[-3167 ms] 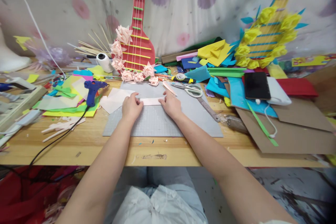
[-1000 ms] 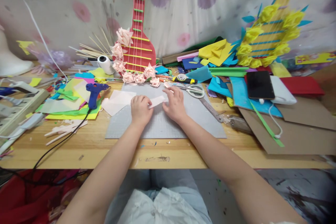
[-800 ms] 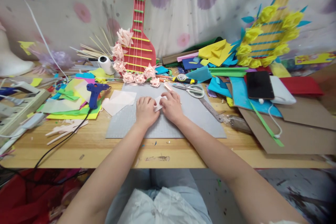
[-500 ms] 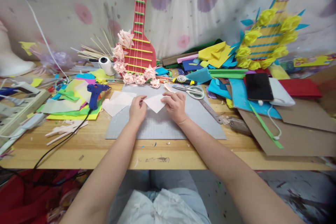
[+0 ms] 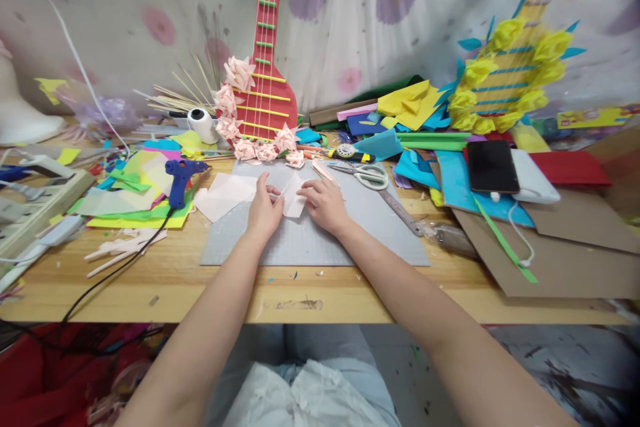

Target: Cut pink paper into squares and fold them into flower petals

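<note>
A small pale pink paper piece point(image 5: 291, 199), partly folded, rests on the grey cutting mat point(image 5: 350, 233) between my two hands. My left hand point(image 5: 264, 208) pinches its left edge with fingertips. From the right, my right hand point(image 5: 323, 203) presses down on the paper's other side. More pale pink sheets point(image 5: 223, 192) lie on the mat just left of my left hand. Part of the folded piece is hidden under my fingers.
A blue glue gun point(image 5: 179, 177) lies left on coloured paper. Scissors point(image 5: 367, 175) and a metal ruler point(image 5: 400, 208) sit right of the mat. A black phone point(image 5: 491, 165), cardboard sheets point(image 5: 560, 260) and foam scraps fill the right. A red paper guitar point(image 5: 264, 67) with pink flowers stands behind.
The long pink strip has been folded into a small piece. Half a second ago it was spread as a diamond held by both hands; now it is folded narrower and pressed down.
</note>
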The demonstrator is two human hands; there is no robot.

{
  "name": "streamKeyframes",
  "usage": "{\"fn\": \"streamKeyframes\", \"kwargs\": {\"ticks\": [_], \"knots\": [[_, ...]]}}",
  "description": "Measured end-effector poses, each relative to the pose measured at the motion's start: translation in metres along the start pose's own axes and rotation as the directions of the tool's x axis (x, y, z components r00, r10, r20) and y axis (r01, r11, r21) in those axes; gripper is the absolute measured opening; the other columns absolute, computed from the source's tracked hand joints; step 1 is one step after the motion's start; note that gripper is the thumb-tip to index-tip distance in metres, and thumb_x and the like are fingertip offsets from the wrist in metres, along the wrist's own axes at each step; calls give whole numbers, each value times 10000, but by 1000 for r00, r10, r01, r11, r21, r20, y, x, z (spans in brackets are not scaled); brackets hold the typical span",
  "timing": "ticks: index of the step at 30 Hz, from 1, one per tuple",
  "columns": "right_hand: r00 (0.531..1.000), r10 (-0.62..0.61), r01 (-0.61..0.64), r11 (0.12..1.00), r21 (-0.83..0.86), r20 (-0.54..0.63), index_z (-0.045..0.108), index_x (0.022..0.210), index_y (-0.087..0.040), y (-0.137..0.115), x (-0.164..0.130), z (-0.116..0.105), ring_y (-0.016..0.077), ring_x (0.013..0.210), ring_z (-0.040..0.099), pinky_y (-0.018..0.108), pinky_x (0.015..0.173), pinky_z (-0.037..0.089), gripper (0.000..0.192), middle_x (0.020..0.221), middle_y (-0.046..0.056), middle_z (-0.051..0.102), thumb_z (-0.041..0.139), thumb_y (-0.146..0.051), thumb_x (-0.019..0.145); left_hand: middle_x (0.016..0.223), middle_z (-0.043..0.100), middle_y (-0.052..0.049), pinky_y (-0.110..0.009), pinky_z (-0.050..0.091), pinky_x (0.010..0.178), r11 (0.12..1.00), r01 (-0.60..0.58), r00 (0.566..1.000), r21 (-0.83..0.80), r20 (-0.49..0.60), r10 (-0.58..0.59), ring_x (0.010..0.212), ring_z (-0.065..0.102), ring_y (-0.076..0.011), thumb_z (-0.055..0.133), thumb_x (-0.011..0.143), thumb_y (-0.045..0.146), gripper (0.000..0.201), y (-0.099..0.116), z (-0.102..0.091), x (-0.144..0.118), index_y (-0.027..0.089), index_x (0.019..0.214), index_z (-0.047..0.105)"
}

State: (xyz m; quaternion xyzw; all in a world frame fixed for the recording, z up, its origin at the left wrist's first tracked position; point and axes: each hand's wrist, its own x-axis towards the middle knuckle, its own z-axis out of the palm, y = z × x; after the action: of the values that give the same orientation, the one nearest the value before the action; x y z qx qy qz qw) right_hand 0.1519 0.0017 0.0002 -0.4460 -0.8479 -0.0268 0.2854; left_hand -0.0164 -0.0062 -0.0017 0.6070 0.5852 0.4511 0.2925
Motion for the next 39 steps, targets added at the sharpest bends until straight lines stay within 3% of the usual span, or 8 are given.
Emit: {"fn": "streamKeyframes", "kwargs": {"ticks": [3, 8, 13, 17, 21, 25, 30, 39], "knots": [[993, -75, 69, 995, 76, 86, 648, 886, -215, -1, 0, 2, 178, 913, 510, 307, 759, 322, 205, 1041, 44, 605, 481, -143, 793, 935, 510, -13, -203, 456, 563, 994, -60, 996, 88, -56, 65, 601, 531, -63, 489, 725, 140, 645, -1, -2, 1, 239, 1303, 221], [988, -16, -12, 984, 178, 154, 634, 905, -209, -4, -1, 2, 140, 862, 555, 244, 725, 359, 184, 979, 37, 625, 472, -182, 824, 1056, 492, -61, -280, 474, 676, 981, -92, 994, 170, -38, 100, 673, 545, -101, 496, 703, 134, 702, -4, -3, 1, 218, 1327, 186], [986, 5, -43, 974, 222, 169, 624, 887, -205, -5, -2, 1, 135, 840, 562, 229, 715, 370, 161, 920, 30, 634, 480, -187, 818, 1210, 420, -110, -339, 434, 843, 942, -225, 970, 248, -31, 239, 1033, 489, -193, 496, 671, 95, 719, -1, -4, 0, 197, 1326, 216], [980, 88, -137, 950, 281, 181, 606, 924, -208, -6, -1, 3, 117, 758, 557, 227, 688, 372, 160, 901, 16, 643, 492, -214, 812, 1083, 544, -67, -376, 355, 939, 886, -315, 945, 341, 30, 324, 1075, 438, -214, 481, 639, 33, 690, 7, -8, -1, 201, 1285, 308], [944, 223, -301, 883, 361, 242, 528, 1062, -233, -5, 1, 5, 91, 642, 530, 218, 631, 367, 273, 845, -25, 642, 520, -267, 791, 802, 631, -17, -369, 366, 875, 851, -287, 958, 440, 138, 252, 925, 494, -225, 475, 618, 14, 606, 15, -10, -3, 211, 1190, 436], [914, 286, -385, 836, 391, 288, 493, 1068, -231, -3, 5, 9, 88, 631, 524, 215, 606, 354, 315, 805, -41, 629, 539, -292, 763, 751, 644, -23, -349, 376, 811, 825, -262, 961, 501, 213, 175, 860, 525, -229, 491, 674, 90, 485, 16, -9, -4, 209, 1144, 490], [881, 368, -456, 828, 327, 296, 496, 1037, -231, -6, 10, 12, 102, 661, 539, 223, 598, 346, 320, 765, -50, 617, 555, -278, 726, 761, 643, -34, -335, 384, 773, 823, -220, 973, 524, 184, 142, 840, 539, -224, 499, 691, 126, 455, 15, -9, -4, 202, 1139, 501], [875, 395, -467, 844, 264, 281, 497, 982, -231, -11, 11, 11, 117, 673, 550, 234, 590, 342, 274, 757, -52, 624, 545, -255, 713, 698, 623, -11, -312, 384, 706, 844, -150, 987, 515, 133, 94, 786, 551, -214, 580, 677, 255, 455, 13, -3, -4, 201, 1121, 495]]}}
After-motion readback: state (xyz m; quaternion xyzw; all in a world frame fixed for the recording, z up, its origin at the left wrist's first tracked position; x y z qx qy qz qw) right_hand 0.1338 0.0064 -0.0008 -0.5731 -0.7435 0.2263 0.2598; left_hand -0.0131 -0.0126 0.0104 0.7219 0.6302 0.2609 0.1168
